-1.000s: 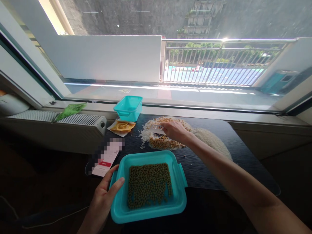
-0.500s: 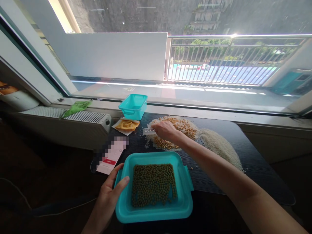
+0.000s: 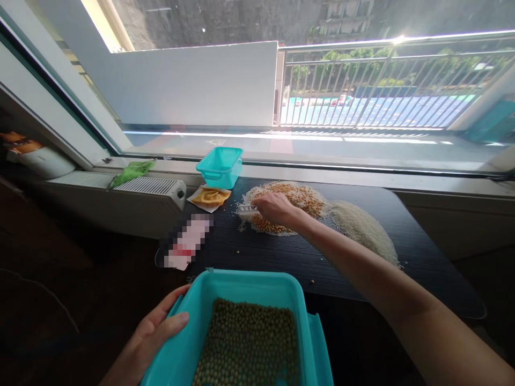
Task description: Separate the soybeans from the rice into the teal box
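Observation:
My left hand (image 3: 155, 324) grips the left side of a teal plastic container (image 3: 257, 280), thumb over the rim. A layer of small green beans or peas (image 3: 253, 335) covers its floor. The container is close to me, before the table's front edge. My right hand (image 3: 273, 208) reaches far out and is closed on a white plastic piece with slots (image 3: 248, 210); its full shape is hidden by the fingers. Both are over a pile of yellow-orange kernels mixed with white grains (image 3: 308, 198). Right of it spreads a heap of white rice-like grains (image 3: 362, 230).
A second teal container (image 3: 220, 169) stands at the table's far left corner. Before it lies folded yellow food on white paper (image 3: 210, 198). A phone (image 3: 187, 244) lies at the left edge. A radiator (image 3: 148, 195) with a green cloth (image 3: 134, 172) and a window border the dark table (image 3: 418, 268).
The teal container has come nearer to me and lower in view, with my left hand on it. My right hand stays over the pile, holding the white piece.

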The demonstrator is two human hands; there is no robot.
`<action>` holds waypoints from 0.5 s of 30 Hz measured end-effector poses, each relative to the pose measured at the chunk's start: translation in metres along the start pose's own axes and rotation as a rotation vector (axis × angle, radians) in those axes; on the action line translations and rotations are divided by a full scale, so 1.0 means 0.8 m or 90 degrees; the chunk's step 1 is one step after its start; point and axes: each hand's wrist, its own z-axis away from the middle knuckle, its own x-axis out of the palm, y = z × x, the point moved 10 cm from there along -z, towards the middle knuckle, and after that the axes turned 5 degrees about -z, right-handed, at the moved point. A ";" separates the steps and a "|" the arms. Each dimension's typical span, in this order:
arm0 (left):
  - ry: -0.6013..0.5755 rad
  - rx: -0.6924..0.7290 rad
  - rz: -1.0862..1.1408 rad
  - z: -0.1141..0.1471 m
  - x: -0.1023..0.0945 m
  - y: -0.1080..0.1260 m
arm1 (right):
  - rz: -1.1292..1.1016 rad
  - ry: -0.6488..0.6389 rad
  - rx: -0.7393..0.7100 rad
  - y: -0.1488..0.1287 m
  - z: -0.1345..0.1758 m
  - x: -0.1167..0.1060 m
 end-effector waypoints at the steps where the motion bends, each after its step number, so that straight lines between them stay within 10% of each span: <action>1: -0.029 -0.023 -0.006 0.002 0.003 -0.016 | -0.003 0.005 -0.003 -0.001 0.000 0.001; 7: -0.137 0.021 -0.078 -0.027 0.067 -0.074 | 0.004 0.029 -0.010 -0.005 -0.001 0.002; 15: -0.243 0.102 -0.098 -0.080 0.176 -0.078 | 0.014 0.028 -0.019 -0.009 0.011 -0.003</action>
